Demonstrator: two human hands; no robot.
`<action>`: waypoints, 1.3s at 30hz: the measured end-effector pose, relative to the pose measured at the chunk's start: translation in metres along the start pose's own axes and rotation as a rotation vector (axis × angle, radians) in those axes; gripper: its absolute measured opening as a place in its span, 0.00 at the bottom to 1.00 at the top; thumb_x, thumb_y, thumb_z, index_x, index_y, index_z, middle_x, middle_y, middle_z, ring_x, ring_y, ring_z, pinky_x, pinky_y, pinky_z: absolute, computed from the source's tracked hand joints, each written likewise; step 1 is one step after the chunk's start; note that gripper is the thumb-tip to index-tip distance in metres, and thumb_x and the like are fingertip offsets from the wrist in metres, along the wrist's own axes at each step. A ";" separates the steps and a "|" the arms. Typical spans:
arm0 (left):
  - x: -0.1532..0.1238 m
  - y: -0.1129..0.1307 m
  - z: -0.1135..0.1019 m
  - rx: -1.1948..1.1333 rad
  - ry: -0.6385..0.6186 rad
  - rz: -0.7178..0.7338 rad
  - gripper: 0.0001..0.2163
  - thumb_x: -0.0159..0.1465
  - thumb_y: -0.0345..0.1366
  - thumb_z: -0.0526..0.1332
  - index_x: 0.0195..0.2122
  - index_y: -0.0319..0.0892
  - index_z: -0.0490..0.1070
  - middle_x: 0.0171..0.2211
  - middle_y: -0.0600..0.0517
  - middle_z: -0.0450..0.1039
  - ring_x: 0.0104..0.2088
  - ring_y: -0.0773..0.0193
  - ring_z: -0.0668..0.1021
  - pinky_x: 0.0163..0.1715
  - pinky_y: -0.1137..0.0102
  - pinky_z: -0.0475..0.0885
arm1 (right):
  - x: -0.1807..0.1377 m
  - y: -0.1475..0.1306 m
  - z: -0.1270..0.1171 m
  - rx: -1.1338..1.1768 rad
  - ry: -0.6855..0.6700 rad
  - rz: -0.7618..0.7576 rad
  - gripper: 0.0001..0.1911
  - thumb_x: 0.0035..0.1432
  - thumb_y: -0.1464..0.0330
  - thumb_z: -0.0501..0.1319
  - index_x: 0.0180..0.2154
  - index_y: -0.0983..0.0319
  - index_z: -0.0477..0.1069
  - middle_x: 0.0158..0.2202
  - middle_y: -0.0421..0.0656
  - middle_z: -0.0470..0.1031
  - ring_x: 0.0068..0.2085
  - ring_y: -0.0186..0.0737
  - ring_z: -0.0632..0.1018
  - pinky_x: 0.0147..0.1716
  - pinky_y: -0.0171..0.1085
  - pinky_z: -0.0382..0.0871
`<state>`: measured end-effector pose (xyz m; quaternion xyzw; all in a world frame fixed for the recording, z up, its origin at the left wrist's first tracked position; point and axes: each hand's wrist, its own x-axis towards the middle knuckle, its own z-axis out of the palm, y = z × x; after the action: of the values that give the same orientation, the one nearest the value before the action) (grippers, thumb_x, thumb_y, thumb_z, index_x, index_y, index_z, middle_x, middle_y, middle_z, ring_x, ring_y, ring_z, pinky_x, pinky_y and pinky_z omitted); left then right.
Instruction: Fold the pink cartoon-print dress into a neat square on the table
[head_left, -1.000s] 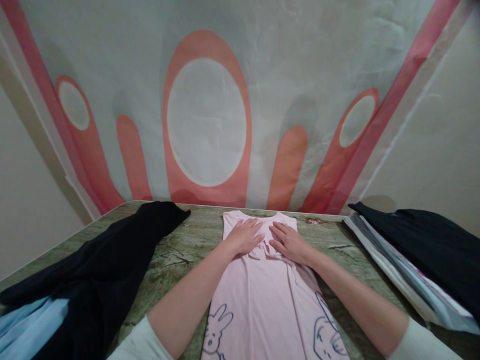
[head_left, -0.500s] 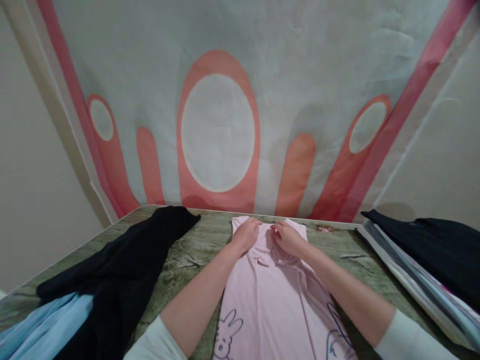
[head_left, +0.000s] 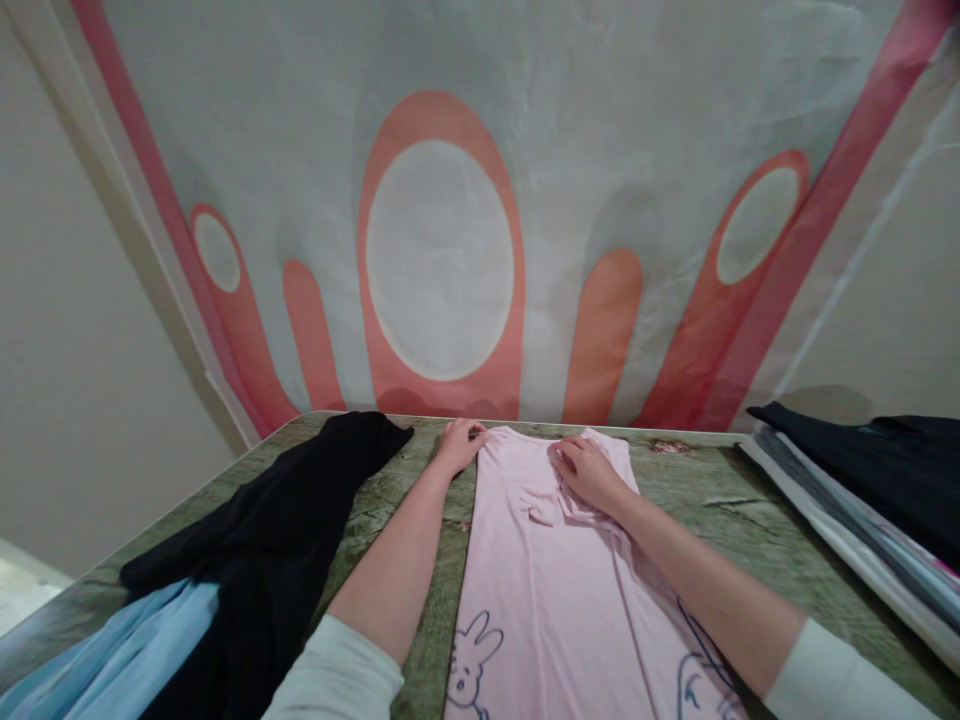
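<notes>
A pink garment with rabbit line drawings lies lengthwise on the wood-patterned table, its neckline toward the far edge. My left hand is at its far left shoulder corner, fingers closed on the cloth there. My right hand pinches the fabric near the neckline, right of the middle, with the fingers curled in. Below that hand the cloth is bunched into folds, and one layer is folded in along the right side. The near end of the garment runs out of view.
To the left, a black garment lies in a heap over a light blue cloth. A stack of folded clothes with a black piece on top stands at the right. Behind the table edge hangs a patterned sheet.
My left hand has moved left from the neckline to the garment's left shoulder corner, and that side now lies flatter. My right hand stays near the neckline. The view has shifted slightly.
</notes>
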<state>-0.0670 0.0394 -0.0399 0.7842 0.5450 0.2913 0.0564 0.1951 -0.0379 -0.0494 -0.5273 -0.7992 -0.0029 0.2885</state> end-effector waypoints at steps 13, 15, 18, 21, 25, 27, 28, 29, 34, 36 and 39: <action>0.015 -0.009 0.010 0.028 -0.098 0.016 0.10 0.58 0.44 0.59 0.33 0.43 0.71 0.41 0.50 0.69 0.46 0.60 0.69 0.48 0.66 0.61 | 0.001 0.009 0.002 0.175 0.010 -0.003 0.14 0.58 0.63 0.54 0.41 0.61 0.73 0.35 0.46 0.71 0.37 0.40 0.70 0.39 0.38 0.62; 0.014 -0.011 0.009 0.047 -0.087 0.009 0.12 0.57 0.47 0.60 0.33 0.43 0.71 0.41 0.50 0.68 0.45 0.59 0.68 0.47 0.65 0.61 | 0.002 0.010 0.001 0.183 -0.013 -0.010 0.13 0.58 0.64 0.54 0.41 0.60 0.74 0.37 0.45 0.72 0.38 0.39 0.71 0.40 0.38 0.61; 0.013 -0.014 0.005 0.063 -0.094 0.032 0.13 0.57 0.48 0.59 0.34 0.44 0.71 0.41 0.50 0.68 0.46 0.59 0.68 0.47 0.66 0.61 | 0.002 0.011 0.000 0.195 -0.023 -0.007 0.13 0.58 0.65 0.55 0.40 0.60 0.74 0.38 0.45 0.73 0.39 0.40 0.72 0.42 0.39 0.61; 0.013 -0.017 0.002 0.064 -0.127 0.045 0.10 0.59 0.44 0.59 0.36 0.44 0.71 0.42 0.51 0.68 0.46 0.60 0.67 0.48 0.66 0.60 | 0.001 0.010 -0.001 0.220 -0.012 0.002 0.13 0.58 0.64 0.55 0.41 0.59 0.74 0.36 0.45 0.74 0.39 0.40 0.72 0.42 0.39 0.62; 0.014 -0.017 -0.001 0.075 -0.118 0.035 0.09 0.59 0.42 0.58 0.36 0.44 0.71 0.43 0.50 0.68 0.46 0.60 0.67 0.48 0.66 0.60 | 0.000 0.009 -0.003 0.263 0.014 0.009 0.13 0.58 0.62 0.55 0.41 0.59 0.74 0.36 0.45 0.75 0.38 0.41 0.73 0.41 0.39 0.64; 0.013 -0.015 -0.001 0.083 -0.109 0.026 0.09 0.59 0.42 0.58 0.35 0.44 0.70 0.42 0.50 0.68 0.46 0.60 0.68 0.48 0.66 0.60 | 0.000 0.009 -0.003 0.267 0.011 -0.003 0.13 0.58 0.62 0.55 0.41 0.59 0.74 0.37 0.45 0.75 0.39 0.41 0.74 0.41 0.39 0.64; 0.013 -0.014 -0.001 0.088 -0.106 0.019 0.08 0.59 0.42 0.58 0.35 0.44 0.70 0.42 0.50 0.68 0.46 0.60 0.68 0.48 0.66 0.60 | 0.000 0.009 -0.003 0.263 0.004 -0.009 0.13 0.58 0.62 0.55 0.41 0.59 0.74 0.37 0.45 0.76 0.39 0.41 0.74 0.41 0.40 0.64; 0.012 -0.012 -0.001 0.092 -0.103 0.012 0.07 0.60 0.41 0.58 0.34 0.43 0.70 0.42 0.50 0.68 0.46 0.60 0.68 0.48 0.66 0.61 | 0.000 0.010 -0.003 0.257 -0.005 -0.012 0.13 0.58 0.63 0.55 0.41 0.58 0.74 0.38 0.45 0.76 0.40 0.41 0.74 0.42 0.40 0.64; 0.009 -0.007 -0.001 0.109 -0.088 -0.012 0.06 0.60 0.39 0.57 0.33 0.43 0.69 0.41 0.49 0.68 0.46 0.59 0.68 0.48 0.65 0.60 | 0.001 0.015 0.001 0.230 -0.031 0.011 0.14 0.57 0.65 0.55 0.43 0.59 0.73 0.39 0.45 0.76 0.41 0.42 0.73 0.43 0.40 0.64; 0.008 -0.003 -0.003 0.115 -0.081 -0.020 0.06 0.60 0.38 0.58 0.33 0.42 0.69 0.40 0.49 0.68 0.46 0.58 0.68 0.48 0.64 0.61 | 0.001 0.016 0.003 0.222 -0.035 0.011 0.14 0.56 0.66 0.55 0.43 0.59 0.73 0.40 0.44 0.75 0.41 0.42 0.73 0.43 0.40 0.63; 0.008 0.010 -0.009 0.152 -0.019 -0.014 0.06 0.58 0.36 0.60 0.36 0.43 0.68 0.42 0.48 0.67 0.47 0.56 0.67 0.48 0.62 0.60 | 0.001 0.017 0.004 0.212 -0.037 0.008 0.14 0.56 0.67 0.55 0.42 0.60 0.74 0.39 0.45 0.75 0.41 0.41 0.72 0.44 0.40 0.63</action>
<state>-0.0615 0.0404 -0.0246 0.7851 0.5704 0.2413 0.0039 0.2071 -0.0283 -0.0570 -0.4970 -0.7980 0.0928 0.3279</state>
